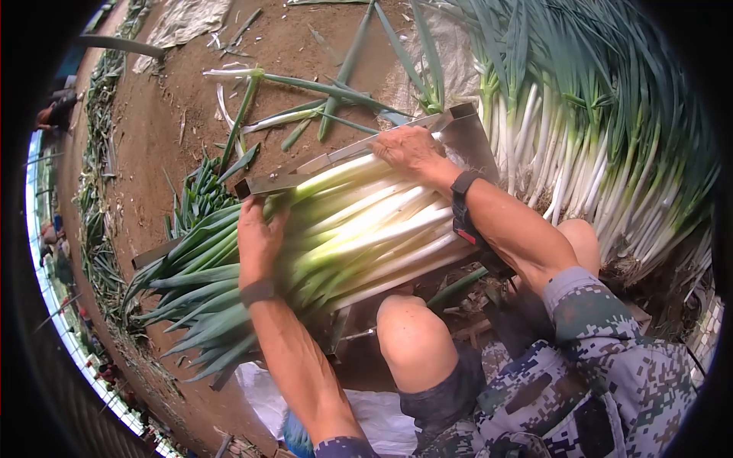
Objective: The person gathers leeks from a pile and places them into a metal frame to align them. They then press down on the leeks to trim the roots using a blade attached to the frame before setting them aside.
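Brown dirt floor [164, 114]; left hand [258, 238] and right hand [412, 149] rest flat-fingered on leeks [366, 225].

Dull metal frame [466, 130], glossy leeks [366, 229]

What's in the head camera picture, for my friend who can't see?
Two hands press on a big bundle of leeks in a metal frame: the left hand on the green leaves, the right hand on the white stalks. More leeks are piled beside it.
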`<state>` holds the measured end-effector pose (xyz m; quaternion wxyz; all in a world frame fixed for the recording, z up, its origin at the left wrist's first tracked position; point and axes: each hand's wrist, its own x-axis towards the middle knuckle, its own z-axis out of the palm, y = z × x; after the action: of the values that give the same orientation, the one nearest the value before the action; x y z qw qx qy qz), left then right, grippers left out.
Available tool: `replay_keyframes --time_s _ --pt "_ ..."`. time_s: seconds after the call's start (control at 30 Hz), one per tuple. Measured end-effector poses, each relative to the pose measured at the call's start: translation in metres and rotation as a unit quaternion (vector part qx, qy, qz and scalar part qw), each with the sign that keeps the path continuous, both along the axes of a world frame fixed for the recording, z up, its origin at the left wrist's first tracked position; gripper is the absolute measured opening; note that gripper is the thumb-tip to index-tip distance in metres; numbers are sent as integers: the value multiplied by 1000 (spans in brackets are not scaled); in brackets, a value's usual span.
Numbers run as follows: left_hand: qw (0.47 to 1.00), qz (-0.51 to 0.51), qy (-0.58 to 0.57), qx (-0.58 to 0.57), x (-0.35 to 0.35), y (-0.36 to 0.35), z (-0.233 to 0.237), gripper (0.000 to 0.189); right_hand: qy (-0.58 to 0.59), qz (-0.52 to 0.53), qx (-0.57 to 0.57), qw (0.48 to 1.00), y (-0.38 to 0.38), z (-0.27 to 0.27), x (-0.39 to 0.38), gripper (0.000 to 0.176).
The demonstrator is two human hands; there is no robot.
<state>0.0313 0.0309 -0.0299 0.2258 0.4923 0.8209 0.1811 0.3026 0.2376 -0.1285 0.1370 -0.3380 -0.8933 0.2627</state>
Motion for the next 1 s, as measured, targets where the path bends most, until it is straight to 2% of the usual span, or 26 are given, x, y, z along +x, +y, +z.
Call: replay_keyframes --time_s 0.03,0.13,0.2,0.23,0.27,0.37,0.47,0.57,0.63,0.67,0.7,0.77,0.8,0.83,0.87,0.93,1.0 --pt "999 12 50 5 23 4 35 45 5 0 -2 1000 1 2 1 49" --pt "989 -66 89 -98 69 -10 96 49 -12 11 -32 999 3 18 2 44" --pt "985 -94 114 -93 94 -27 102 49 1 21 -35 999 6 23 6 42" --pt "983 -75 114 -124 99 -36 95 42 28 26 -24 999 8 22 8 42" --pt "986 -67 116 -102 100 -44 85 39 55 29 -10 998 11 21 10 43" --pt "991 -56 116 -42 100 -57 69 29 187 -6 105 977 0 56 20 45" --pt "989 -69 131 16 93 -53 67 26 169 60 -160 971 -29 105 36 48" --pt "989 -32 124 72 78 -35 74 26 32 141 -9 989 -41 129 40 48" --pt "994 -21 87 59 72 -25 70 24 55 97 39 993 -45 117 32 45" --pt "991 -50 117 38 69 -21 61 26 68 75 61 993 -46 108 26 43" --pt "990 -24 141 9 74 -21 46 28 35 55 65 996 -44 92 23 25" --pt "983 -1 181 -30 81 -26 20 33 19 14 113 993 -49 38 19 21" --pt "983 -2 176 -52 86 -26 24 35 10 -4 138 990 -47 35 18 19" --pt "988 -5 152 5 88 -27 28 36 51 -33 144 988 -50 33 18 16" --pt "990 -5 129 58 90 -30 34 37 44 -25 128 990 -51 30 20 17" --pt "994 -1 106 -12 95 -37 66 35 32 -12 101 994 -53 35 21 18" --pt "986 -19 118 -115 97 -49 89 36 98 -9 80 992 -60 41 27 21"
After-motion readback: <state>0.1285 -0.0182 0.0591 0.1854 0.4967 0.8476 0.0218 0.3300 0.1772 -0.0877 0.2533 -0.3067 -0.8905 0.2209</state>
